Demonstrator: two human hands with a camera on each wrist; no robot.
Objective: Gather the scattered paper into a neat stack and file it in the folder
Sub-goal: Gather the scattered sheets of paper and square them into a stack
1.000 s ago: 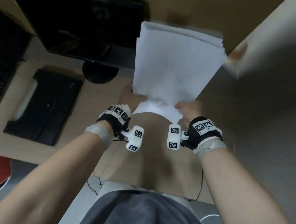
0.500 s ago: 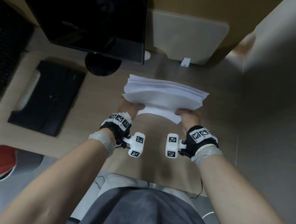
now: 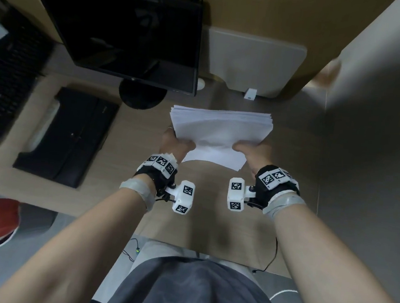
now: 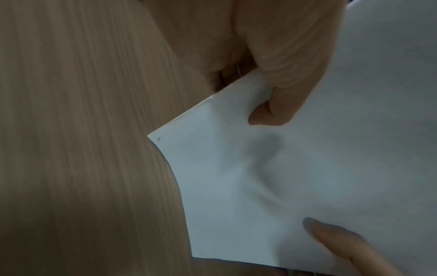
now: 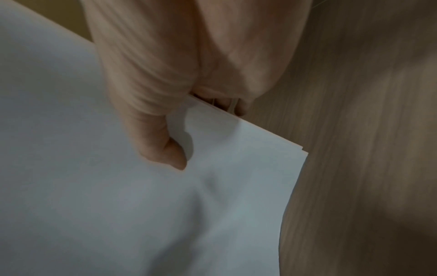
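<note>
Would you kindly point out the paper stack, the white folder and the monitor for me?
paper stack (image 3: 220, 131): head view, middle of the top sheet.
white folder (image 3: 254, 61): head view, centre of its flat front face.
monitor (image 3: 122, 31): head view, middle of the dark screen.

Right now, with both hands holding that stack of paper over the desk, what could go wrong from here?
1. The paper stack is held only near its close corners by the left hand and right hand; the far sheets look fanned and could slide apart.
2. The thumbs are dimpling the top sheet, so a tighter squeeze may crease it.
3. The pale folder leans behind the desk's back edge, close to the monitor, so reaching there might bump it.
</note>
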